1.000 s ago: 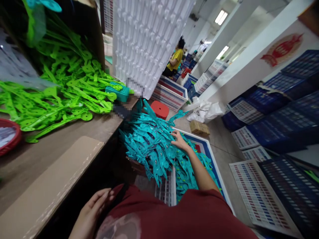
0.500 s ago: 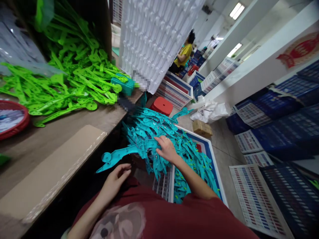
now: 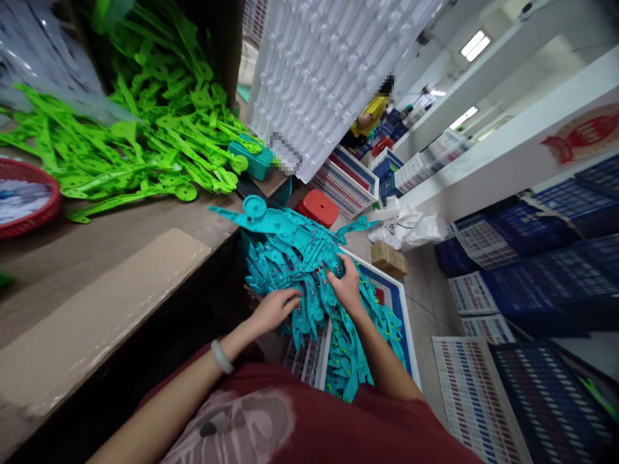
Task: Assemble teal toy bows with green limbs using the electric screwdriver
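Observation:
A heap of teal plastic parts (image 3: 271,258), long and curved with small metal bits on some, rises in front of my body. One long teal plastic part (image 3: 280,222) with a round cup at its far left end lies across the top of it. My right hand (image 3: 347,283) pinches teal plastic at the right side of the heap, near that long part's end. At the heap's near edge, my left hand (image 3: 275,310) has its fingers loosely stretched out, their tips against the teal parts. Whether those fingertips grip anything is hard to see.
Left is a workbench (image 3: 217,222) with bright green plastic parts (image 3: 159,154), a cardboard sheet (image 3: 106,309), a teal basket (image 3: 258,161) and a red basket (image 3: 55,200). A blue-and-white crate (image 3: 406,335) of teal parts, a red stool (image 3: 316,207) and stacked crates stand rightward. A person in yellow (image 3: 371,116) is farther off.
The long teal part has swung up and away from me onto the heap's top. My right hand has shifted slightly right. My left hand has moved forward and right to the heap.

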A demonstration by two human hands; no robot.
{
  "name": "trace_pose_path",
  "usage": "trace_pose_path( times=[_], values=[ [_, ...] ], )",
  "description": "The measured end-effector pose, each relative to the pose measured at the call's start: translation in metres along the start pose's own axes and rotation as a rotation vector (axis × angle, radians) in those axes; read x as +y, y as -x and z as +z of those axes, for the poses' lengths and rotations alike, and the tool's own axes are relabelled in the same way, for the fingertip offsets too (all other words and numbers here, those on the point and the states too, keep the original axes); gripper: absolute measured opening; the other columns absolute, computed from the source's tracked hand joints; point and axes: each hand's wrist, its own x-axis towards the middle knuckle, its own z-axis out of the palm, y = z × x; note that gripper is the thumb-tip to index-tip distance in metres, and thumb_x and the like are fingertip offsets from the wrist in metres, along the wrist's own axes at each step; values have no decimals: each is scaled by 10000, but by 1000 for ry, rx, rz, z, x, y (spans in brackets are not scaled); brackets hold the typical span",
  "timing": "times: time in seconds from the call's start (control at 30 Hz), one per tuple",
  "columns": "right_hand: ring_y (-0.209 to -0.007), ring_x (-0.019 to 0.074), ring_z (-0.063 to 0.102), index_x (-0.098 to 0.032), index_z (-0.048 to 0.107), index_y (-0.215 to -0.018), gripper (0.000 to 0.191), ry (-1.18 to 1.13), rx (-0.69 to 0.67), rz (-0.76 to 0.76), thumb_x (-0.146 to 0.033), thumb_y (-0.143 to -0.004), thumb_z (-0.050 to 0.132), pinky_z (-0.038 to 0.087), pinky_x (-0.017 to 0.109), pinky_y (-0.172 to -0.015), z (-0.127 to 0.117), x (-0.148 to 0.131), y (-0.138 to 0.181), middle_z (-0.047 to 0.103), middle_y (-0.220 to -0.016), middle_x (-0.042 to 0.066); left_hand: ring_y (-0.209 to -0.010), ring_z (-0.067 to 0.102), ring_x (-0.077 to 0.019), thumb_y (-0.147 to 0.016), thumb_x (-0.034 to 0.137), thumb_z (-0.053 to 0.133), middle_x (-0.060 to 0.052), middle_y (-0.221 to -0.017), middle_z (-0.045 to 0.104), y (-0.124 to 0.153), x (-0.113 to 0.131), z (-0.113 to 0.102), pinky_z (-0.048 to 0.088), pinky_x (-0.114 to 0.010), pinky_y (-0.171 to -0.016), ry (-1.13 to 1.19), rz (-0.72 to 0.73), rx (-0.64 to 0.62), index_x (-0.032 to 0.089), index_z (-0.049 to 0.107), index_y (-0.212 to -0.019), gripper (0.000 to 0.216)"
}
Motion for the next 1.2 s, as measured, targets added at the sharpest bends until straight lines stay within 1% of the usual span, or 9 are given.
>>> trace_pose_path(
  times=[0.27, 0.47, 0.57, 0.63, 0.77, 0.83, 0.93, 1.0, 1.2],
  values=[
    [-1101, 303, 653, -143, 616, -1210, 465, -88, 34, 106, -330, -785, 633, 532, 486, -999, 31, -10, 2, 690, -1172, 154, -1047, 658, -245, -1042, 481, 411, -66, -1128, 673, 13, 34, -71, 535, -432, -949, -51, -140, 398, 134, 604, -1289, 468],
    [-1148, 285, 627, -194, 608, -1260, 440, -120, 26, -44, -315, -837, 630, 513, 471, -1036, 8, -48, -18, 674, -1184, 118, -967, 727, -338, -797, 519, 703, -18, -1081, 790, 107, 116, -68, 590, -435, -920, 49, -87, -35, 361, 803, -1055, 319],
    [-1108, 252, 641, -233, 577, -1329, 474, -149, -120, -381, -250, -858, 622, 543, 431, -983, 5, -92, -30, 663, -1172, 90, -1034, 697, -402, -621, 590, 778, 16, -1094, 788, 169, 127, -105, 561, -497, -1002, -46, -273, 362, 423, 816, -965, 385],
    [-1076, 236, 649, -254, 535, -1387, 524, -195, -185, -614, -206, -871, 612, 566, 404, -926, 10, -127, -36, 655, -1166, 83, -887, 698, -348, -642, 692, 701, 21, -935, 792, 209, 128, -145, 605, -461, -822, -135, -392, 731, 413, 812, -874, 379],
    [-1032, 247, 651, -243, 489, -1444, 568, -220, -248, -981, -154, -889, 573, 575, 394, -866, 32, -198, -45, 653, -1146, 103, -630, 644, -262, -522, 702, 779, -54, -693, 729, 298, 134, -201, 559, -358, -614, 66, -669, 729, 254, 772, -656, 467],
    [-999, 258, 658, -229, 493, -1440, 574, -220, -306, -1116, -143, -877, 568, 579, 396, -836, 49, -230, -46, 660, -1137, 114, -529, 589, -216, -532, 636, 810, -53, -625, 689, 337, 139, -203, 510, -306, -540, 60, -712, 857, 223, 724, -595, 426],
    [-963, 269, 678, -223, 515, -1407, 579, -271, -445, -1261, -133, -840, 586, 594, 389, -778, 75, -269, -40, 672, -1122, 121, -531, 545, -156, -672, 501, 777, 31, -608, 637, 371, 146, -189, 402, -199, -484, -149, -648, 1424, 245, 702, -721, 271],
    [-960, 260, 693, -241, 504, -1411, 605, -333, -574, -1331, -121, -824, 590, 606, 376, -768, 89, -289, -30, 677, -1129, 113, -686, 637, -164, -755, 480, 737, 53, -738, 698, 375, 150, -180, 450, -176, -569, -26, -567, 1620, 266, 696, -918, 273],
    [-1037, 233, 698, -313, 446, -1473, 695, -517, -926, -1450, -109, -825, 590, 615, 350, -844, 105, -326, 1, 673, -1175, 91, -779, 755, -291, -762, 571, 761, -157, -939, 786, 340, 144, -181, 573, -382, -693, 894, -452, 962, 167, 729, -1042, 493]
  ],
)
